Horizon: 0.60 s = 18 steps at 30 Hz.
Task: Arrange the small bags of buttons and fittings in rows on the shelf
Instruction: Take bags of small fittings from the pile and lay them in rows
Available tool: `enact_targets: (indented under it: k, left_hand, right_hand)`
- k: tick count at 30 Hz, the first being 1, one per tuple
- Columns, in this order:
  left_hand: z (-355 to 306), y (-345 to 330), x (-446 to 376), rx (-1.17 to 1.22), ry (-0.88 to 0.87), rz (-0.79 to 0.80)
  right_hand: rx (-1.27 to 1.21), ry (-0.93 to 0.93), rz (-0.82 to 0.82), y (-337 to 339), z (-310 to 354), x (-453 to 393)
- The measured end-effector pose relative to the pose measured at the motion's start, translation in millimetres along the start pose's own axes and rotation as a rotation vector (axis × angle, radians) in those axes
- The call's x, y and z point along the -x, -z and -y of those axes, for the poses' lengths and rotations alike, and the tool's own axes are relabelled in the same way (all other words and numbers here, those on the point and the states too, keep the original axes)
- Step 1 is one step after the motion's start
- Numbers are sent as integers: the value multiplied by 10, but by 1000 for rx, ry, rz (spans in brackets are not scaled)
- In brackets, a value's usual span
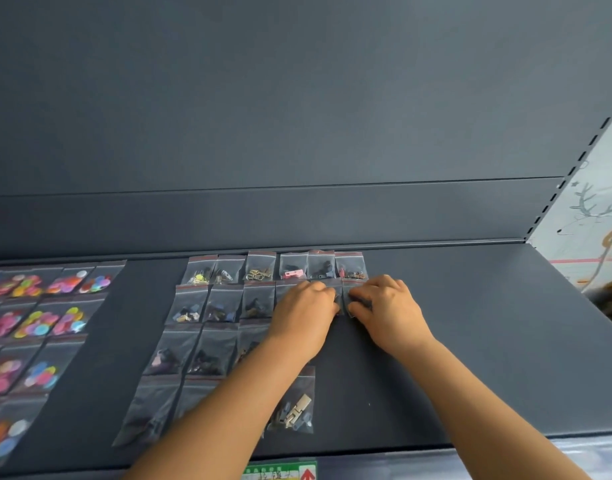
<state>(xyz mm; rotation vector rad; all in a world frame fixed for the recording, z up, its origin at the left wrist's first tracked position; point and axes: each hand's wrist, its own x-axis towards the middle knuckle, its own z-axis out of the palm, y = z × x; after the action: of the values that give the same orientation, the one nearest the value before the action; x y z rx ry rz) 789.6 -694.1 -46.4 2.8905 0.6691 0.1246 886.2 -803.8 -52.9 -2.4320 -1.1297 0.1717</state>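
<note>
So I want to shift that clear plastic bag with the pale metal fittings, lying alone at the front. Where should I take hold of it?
Probably pinch the clear plastic bag with pale metal fittings by its upper strip near the red seal line, coming from its right side. That part looks flat and free of contents, the fittings sit bunched lower down, and the left forearm crosses its other side.

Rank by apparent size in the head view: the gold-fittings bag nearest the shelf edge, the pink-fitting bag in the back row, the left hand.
1. left hand
2. gold-fittings bag
3. pink-fitting bag
The bags may be the same size; the front one is simply nearer the camera.
</note>
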Motion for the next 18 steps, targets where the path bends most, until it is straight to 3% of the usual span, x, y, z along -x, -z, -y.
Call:
enact_targets:
  k: [6, 18]
  left_hand:
    - [21, 140, 139, 25, 60, -45]
    - [976, 587, 1164, -28, 271, -168]
  right_hand:
    - [66, 0, -12, 57, 155, 31]
    - [128, 326, 54, -321, 1286, 248]
